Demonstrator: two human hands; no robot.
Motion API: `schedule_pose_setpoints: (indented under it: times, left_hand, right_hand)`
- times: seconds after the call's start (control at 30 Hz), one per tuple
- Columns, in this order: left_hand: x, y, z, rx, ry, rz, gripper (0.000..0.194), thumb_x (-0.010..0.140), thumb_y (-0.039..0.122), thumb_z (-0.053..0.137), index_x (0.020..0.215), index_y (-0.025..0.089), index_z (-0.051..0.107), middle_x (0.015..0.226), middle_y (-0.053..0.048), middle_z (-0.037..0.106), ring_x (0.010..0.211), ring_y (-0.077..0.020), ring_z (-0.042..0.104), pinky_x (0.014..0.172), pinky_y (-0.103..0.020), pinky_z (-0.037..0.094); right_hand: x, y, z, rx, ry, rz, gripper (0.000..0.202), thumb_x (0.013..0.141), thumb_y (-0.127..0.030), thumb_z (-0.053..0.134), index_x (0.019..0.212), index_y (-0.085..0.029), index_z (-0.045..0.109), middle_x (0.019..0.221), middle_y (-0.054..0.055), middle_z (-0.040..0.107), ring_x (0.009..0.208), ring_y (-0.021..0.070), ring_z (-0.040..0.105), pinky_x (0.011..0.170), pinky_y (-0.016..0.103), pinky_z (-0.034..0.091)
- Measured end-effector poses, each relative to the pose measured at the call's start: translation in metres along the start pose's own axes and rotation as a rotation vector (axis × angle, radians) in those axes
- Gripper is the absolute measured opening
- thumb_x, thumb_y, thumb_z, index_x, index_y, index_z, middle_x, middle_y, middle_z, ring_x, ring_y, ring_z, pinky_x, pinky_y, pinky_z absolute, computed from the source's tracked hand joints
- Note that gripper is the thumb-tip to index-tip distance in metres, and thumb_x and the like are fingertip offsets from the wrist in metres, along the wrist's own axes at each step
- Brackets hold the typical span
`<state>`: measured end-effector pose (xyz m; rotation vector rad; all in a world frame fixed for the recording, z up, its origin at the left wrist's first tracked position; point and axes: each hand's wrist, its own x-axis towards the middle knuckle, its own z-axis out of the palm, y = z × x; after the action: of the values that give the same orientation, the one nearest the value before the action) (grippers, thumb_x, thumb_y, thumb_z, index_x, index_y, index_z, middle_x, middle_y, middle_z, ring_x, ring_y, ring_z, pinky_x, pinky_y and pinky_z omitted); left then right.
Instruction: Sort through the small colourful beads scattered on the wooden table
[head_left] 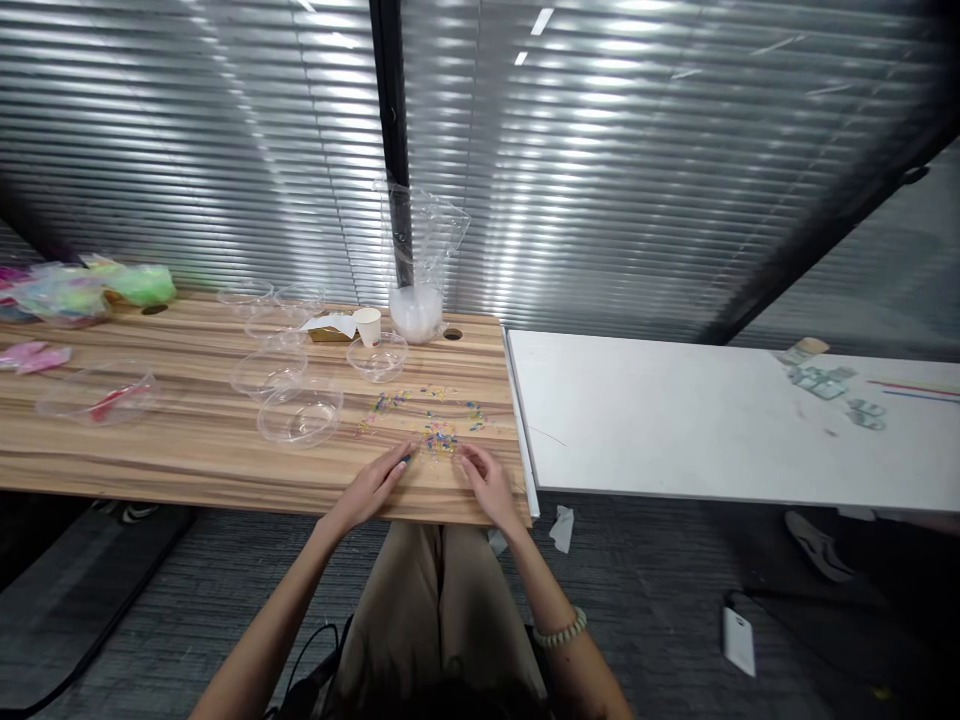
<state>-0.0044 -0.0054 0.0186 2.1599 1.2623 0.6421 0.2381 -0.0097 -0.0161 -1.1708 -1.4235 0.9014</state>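
Observation:
Small multicoloured pieces (pixel 439 438) lie in a loose pile on the wooden table (pixel 195 455), with more scattered in an arc behind it. My left hand (pixel 373 483) rests at the pile's left side, its fingers stretched out and close to the tabletop, a dark blue bit by the fingertips. On the right side of the pile is my right hand (pixel 486 480), fingers slightly bent and apart, touching or nearly touching the nearest pieces. Neither hand visibly holds anything.
Several clear plastic bowls (pixel 300 418) stand left of the pieces. Behind are a paper cup (pixel 367 325), a small box (pixel 332 332) and a bag of white material (pixel 416 310). A white table (pixel 637 420) adjoins on the right. Colourful bags (pixel 142 285) lie far left.

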Motion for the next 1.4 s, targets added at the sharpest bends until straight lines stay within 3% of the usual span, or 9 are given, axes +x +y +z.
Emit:
schedule_pose_setpoints:
  times: [0.17, 0.5, 0.67, 0.9, 1.17, 1.4]
  left_hand:
    - [-0.008, 0.000, 0.003, 0.054, 0.026, -0.003, 0.054, 0.100, 0.048, 0.026, 0.140, 0.017, 0.044, 0.144, -0.006, 0.046, 0.135, -0.0222, 0.040, 0.115, -0.042, 0.031]
    - [-0.027, 0.016, 0.014, 0.123, -0.038, 0.023, 0.050, 0.101, 0.044, 0.026, 0.144, 0.021, 0.039, 0.147, -0.005, 0.043, 0.135, -0.0209, 0.040, 0.115, -0.040, 0.032]
    - [-0.029, 0.011, 0.017, 0.150, 0.029, -0.010, 0.053, 0.101, 0.045, 0.026, 0.146, 0.019, 0.035, 0.148, -0.008, 0.039, 0.137, -0.0222, 0.037, 0.116, -0.042, 0.030]
    - [-0.034, 0.020, 0.029, 0.213, -0.034, 0.103, 0.051, 0.102, 0.045, 0.028, 0.147, 0.021, 0.033, 0.149, -0.007, 0.038, 0.138, -0.0219, 0.035, 0.116, -0.043, 0.029]
    - [-0.010, 0.025, 0.026, 0.200, -0.096, 0.128, 0.055, 0.102, 0.046, 0.023, 0.150, 0.019, 0.024, 0.154, -0.007, 0.029, 0.142, -0.0207, 0.026, 0.119, -0.040, 0.023]
    - [0.012, 0.023, 0.024, 0.295, -0.228, 0.262, 0.053, 0.103, 0.043, 0.020, 0.152, 0.021, 0.018, 0.155, -0.004, 0.025, 0.144, -0.0185, 0.020, 0.121, -0.042, 0.011]
  right_hand:
    - [0.000, 0.001, 0.000, 0.000, 0.001, -0.001, 0.032, 0.088, -0.038, 0.054, 0.112, -0.020, 0.065, 0.111, 0.010, 0.067, 0.103, 0.0241, 0.063, 0.092, 0.040, 0.050]
    - [-0.001, 0.001, -0.001, -0.020, -0.005, -0.001, 0.032, 0.089, -0.039, 0.053, 0.112, -0.019, 0.066, 0.112, 0.010, 0.067, 0.103, 0.0241, 0.063, 0.093, 0.040, 0.050]
    - [-0.001, 0.004, -0.001, -0.012, -0.009, -0.003, 0.033, 0.090, -0.040, 0.053, 0.113, -0.020, 0.065, 0.112, 0.009, 0.067, 0.104, 0.0238, 0.063, 0.094, 0.040, 0.050]
    - [-0.001, 0.002, -0.001, -0.040, -0.012, 0.001, 0.032, 0.090, -0.039, 0.053, 0.113, -0.020, 0.065, 0.112, 0.009, 0.067, 0.104, 0.0242, 0.062, 0.093, 0.040, 0.049]
    - [-0.003, -0.008, -0.001, -0.127, -0.050, -0.072, 0.025, 0.090, -0.033, 0.050, 0.104, -0.021, 0.067, 0.108, 0.007, 0.067, 0.102, 0.0228, 0.062, 0.093, 0.038, 0.048]
    - [-0.003, -0.008, -0.001, -0.143, -0.037, -0.068, 0.025, 0.090, -0.032, 0.048, 0.105, -0.020, 0.065, 0.106, 0.007, 0.067, 0.099, 0.0219, 0.062, 0.090, 0.036, 0.048]
